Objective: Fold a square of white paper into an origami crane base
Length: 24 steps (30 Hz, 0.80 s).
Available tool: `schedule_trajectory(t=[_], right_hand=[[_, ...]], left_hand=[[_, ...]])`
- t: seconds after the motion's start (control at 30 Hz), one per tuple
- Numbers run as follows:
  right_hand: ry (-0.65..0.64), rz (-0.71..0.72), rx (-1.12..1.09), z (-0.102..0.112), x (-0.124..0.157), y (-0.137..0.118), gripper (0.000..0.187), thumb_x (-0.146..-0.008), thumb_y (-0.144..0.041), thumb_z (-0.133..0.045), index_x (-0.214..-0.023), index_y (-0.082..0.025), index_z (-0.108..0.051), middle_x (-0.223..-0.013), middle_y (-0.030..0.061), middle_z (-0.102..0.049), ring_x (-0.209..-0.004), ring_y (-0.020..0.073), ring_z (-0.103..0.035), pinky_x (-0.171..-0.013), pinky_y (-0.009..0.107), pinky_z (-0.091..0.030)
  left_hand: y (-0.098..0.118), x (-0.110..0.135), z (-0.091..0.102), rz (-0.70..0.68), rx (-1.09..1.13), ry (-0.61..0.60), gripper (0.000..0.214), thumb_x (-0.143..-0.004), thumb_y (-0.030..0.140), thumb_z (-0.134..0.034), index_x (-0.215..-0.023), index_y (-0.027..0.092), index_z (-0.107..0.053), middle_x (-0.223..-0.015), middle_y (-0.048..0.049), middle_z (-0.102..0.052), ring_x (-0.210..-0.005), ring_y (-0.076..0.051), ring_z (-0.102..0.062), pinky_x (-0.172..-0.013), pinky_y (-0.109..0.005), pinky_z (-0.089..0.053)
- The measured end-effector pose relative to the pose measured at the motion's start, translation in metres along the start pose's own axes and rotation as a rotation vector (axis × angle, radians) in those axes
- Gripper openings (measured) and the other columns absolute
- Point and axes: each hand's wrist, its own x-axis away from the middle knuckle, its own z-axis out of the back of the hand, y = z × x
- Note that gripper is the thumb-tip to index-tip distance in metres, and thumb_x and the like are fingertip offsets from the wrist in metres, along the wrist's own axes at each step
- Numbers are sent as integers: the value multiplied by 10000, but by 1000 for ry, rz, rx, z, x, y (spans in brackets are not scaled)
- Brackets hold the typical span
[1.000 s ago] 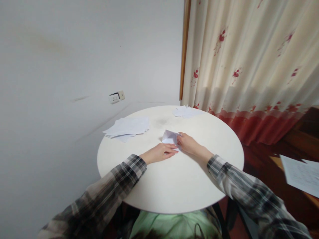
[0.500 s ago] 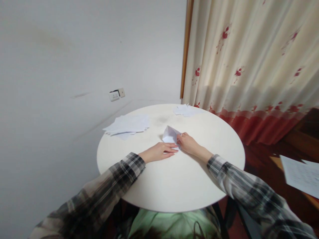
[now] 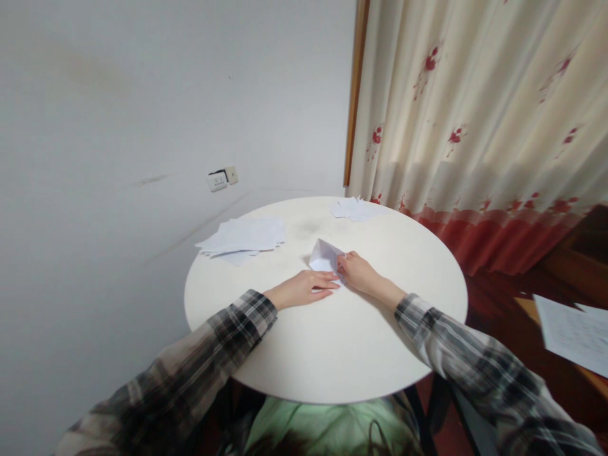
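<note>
A partly folded sheet of white paper (image 3: 323, 256) rests near the middle of the round white table (image 3: 327, 354), one flap raised toward the far side. My right hand (image 3: 355, 270) grips its right side, fingers curled and pressed together. Along the near edge of the paper lies my left hand (image 3: 306, 287), palm down, its fingers stretched out flat toward my right hand. The part of the paper beneath my fingers is hidden.
A stack of white paper (image 3: 244, 235) lies at the table's far left. Smaller paper pieces (image 3: 354, 209) sit near the back edge. A wall with a socket (image 3: 217, 182) stands behind, a floral curtain (image 3: 456, 126) at right. Written sheets (image 3: 572, 329) lie lower right.
</note>
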Motion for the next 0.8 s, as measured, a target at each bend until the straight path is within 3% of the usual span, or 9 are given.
schedule_trajectory(t=[0.8], right_hand=[[-1,-8,-2,0,0,-1,166,-841,-153,-401,-947,-116,-523,-948,123,-603,-924,201,-496,-767,256,-345]], left_hand=[[1,-1,1,-8,2,-2,288,-839,261,-469,-1092,193,-589,-1190,-51,-557,-1146,-157,-470,-993,-287,-346]])
